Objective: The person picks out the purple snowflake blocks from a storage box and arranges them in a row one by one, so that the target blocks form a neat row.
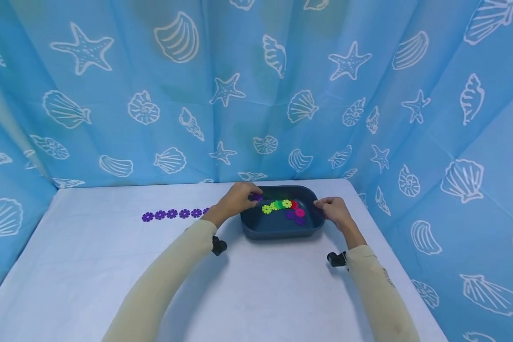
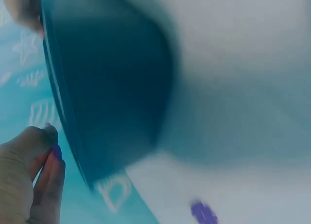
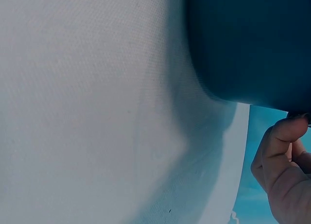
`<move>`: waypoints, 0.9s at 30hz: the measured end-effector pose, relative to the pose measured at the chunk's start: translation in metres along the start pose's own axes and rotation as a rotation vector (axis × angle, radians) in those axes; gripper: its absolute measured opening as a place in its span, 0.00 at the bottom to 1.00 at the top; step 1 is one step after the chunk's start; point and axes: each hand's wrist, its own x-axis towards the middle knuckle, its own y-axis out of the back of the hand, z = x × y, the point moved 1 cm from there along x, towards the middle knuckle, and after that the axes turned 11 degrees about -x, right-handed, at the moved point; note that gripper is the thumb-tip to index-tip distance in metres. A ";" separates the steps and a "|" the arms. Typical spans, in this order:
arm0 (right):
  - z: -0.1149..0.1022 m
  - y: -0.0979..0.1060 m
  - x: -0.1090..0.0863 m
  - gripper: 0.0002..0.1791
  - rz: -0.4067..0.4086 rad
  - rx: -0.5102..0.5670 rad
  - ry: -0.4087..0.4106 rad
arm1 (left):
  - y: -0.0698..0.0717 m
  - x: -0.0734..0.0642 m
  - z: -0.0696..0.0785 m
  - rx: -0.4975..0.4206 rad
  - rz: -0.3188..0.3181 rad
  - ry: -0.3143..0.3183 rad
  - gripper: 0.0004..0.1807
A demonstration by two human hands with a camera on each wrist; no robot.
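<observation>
A dark grey-blue oblong basin (image 1: 278, 234) stands on the white table, holding several flower-shaped discs in yellow, green, red, pink and purple, such as the yellow disc (image 1: 267, 209). Over its left end, my left hand (image 1: 238, 197) pinches a purple flower-shaped disc (image 1: 257, 196) between thumb and fingers. The left wrist view shows only the edge of that disc (image 2: 57, 152), close to the basin's rim. At the opposite end, my right hand (image 1: 335, 209) grips the basin's rim; in the right wrist view its thumb and bent fingers (image 3: 279, 136) meet the edge.
To the left of the basin, several purple flower-shaped discs (image 1: 172, 213) lie in a row, partly covered by the left forearm. White cloth (image 1: 256, 294) covers the table. A blue curtain (image 1: 248, 118) with shell and starfish prints hangs behind and at the sides.
</observation>
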 end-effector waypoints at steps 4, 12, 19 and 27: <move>0.000 0.001 0.000 0.25 0.002 -0.008 0.007 | 0.024 -0.017 -0.014 -0.026 0.046 0.048 0.18; 0.000 0.000 0.001 0.26 -0.007 -0.009 -0.008 | 0.066 -0.062 -0.048 0.025 0.102 0.177 0.18; -0.002 0.000 -0.002 0.27 -0.011 -0.028 -0.008 | 0.099 -0.111 -0.081 0.088 0.143 0.267 0.19; -0.002 -0.001 0.000 0.28 -0.017 -0.034 0.009 | 0.129 -0.168 -0.117 0.103 0.174 0.463 0.20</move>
